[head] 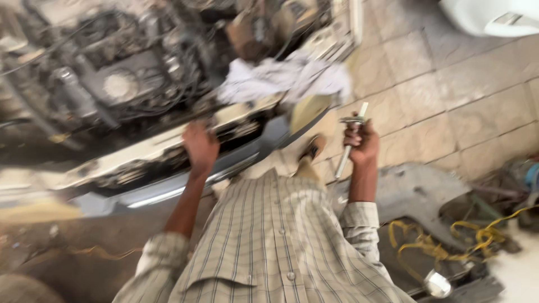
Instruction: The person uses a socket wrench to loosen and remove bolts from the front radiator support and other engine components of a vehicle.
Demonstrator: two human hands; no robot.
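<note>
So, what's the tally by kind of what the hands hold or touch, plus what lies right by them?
Metal tools in the right hand: 1
Car fronts under the left hand: 1
White rags: 1
Yellow cords: 1
Total: 4
</note>
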